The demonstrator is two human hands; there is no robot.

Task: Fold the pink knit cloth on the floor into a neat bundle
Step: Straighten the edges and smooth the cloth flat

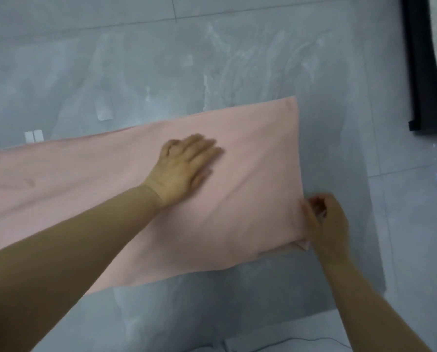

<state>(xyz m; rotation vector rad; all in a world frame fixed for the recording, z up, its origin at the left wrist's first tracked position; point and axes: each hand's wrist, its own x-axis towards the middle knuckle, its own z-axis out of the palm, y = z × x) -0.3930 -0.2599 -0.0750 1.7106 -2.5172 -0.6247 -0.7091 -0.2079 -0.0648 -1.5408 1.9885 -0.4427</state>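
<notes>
Head view: the pink knit cloth [237, 204] lies as a long band on the grey tiled floor [161, 72], running off left. The left hand [186, 168] rests flat on it, grip apart. The left forearm hides its near edge. The right hand [326, 222] has its grip clamped on the cloth's right edge. A dark panel [420, 72] stands far right, well apart.

Head-worn camera, looking steeply down, apparently close above the floor [237, 59]
</notes>
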